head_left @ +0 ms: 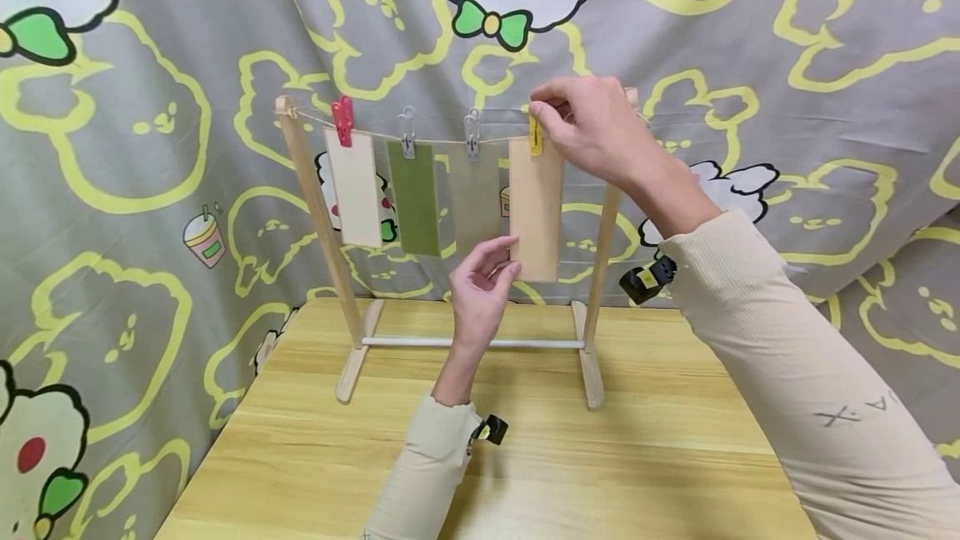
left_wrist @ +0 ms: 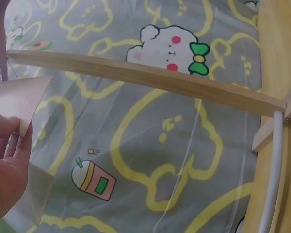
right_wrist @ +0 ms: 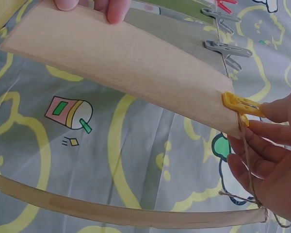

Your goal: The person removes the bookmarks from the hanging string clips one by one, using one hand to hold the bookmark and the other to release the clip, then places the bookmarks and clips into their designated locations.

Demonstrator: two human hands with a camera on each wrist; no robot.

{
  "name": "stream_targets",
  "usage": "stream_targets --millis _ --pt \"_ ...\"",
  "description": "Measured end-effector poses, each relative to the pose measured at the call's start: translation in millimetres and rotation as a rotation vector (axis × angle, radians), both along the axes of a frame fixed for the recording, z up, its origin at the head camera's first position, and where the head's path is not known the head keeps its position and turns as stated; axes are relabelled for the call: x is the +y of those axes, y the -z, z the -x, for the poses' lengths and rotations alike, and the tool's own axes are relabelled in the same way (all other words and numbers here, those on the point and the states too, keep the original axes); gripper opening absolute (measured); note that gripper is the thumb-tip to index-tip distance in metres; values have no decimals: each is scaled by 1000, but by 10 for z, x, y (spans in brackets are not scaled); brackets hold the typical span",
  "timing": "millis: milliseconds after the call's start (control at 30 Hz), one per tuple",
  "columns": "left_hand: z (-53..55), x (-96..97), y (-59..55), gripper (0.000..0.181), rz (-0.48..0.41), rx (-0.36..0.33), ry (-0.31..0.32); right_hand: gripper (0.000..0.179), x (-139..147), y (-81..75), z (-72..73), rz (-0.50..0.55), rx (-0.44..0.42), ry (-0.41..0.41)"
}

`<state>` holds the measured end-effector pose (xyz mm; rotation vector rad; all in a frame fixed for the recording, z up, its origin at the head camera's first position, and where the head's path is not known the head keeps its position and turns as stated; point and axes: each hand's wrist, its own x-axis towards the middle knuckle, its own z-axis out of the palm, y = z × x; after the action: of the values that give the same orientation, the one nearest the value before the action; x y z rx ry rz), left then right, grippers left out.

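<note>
R hand [head_left: 592, 123] pinches yel clip [head_left: 536, 140] at tan card's [head_left: 536, 219] top edge, on string [head_left: 491, 141]; L hand [head_left: 482, 294] grips card's lower L edge, thumb + fingers. Bottom edge hangs above table [head_left: 660, 457]; gap to R post [head_left: 604, 248], gray card [head_left: 472, 198] just beside on L.

Pinching a yellow clip [head_left: 536, 138] in the right hand [head_left: 596, 130] at the top of a tan card [head_left: 536, 215]; holding that card's lower left edge with the left hand [head_left: 482, 294]; leftward along the cord [head_left: 435, 141], with a grey card [head_left: 476, 198] and a green card [head_left: 415, 205] under grey clips [head_left: 408, 138], then a cream card [head_left: 356, 190] under a red clip [head_left: 342, 122]; hung across a wooden frame [head_left: 321, 215] on a table [head_left: 540, 465], before patterned cloth [head_left: 150, 148].
</note>
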<state>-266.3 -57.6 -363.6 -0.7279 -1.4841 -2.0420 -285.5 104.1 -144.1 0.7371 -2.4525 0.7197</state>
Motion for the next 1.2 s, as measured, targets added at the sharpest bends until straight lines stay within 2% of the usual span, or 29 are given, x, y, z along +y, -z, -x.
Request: stream_targets --millis 400,700,1200 --pt "-4 -2 0 32 -8 12 3 34 25 -13 -8 27 -55 -5" --pt "-16 2 9 31 -4 -1 -6 31 16 -13 -29 69 -64 6" --pt "-31 -28 27 31 -4 -8 -8 25 -54 -34 -15 155 11 0"
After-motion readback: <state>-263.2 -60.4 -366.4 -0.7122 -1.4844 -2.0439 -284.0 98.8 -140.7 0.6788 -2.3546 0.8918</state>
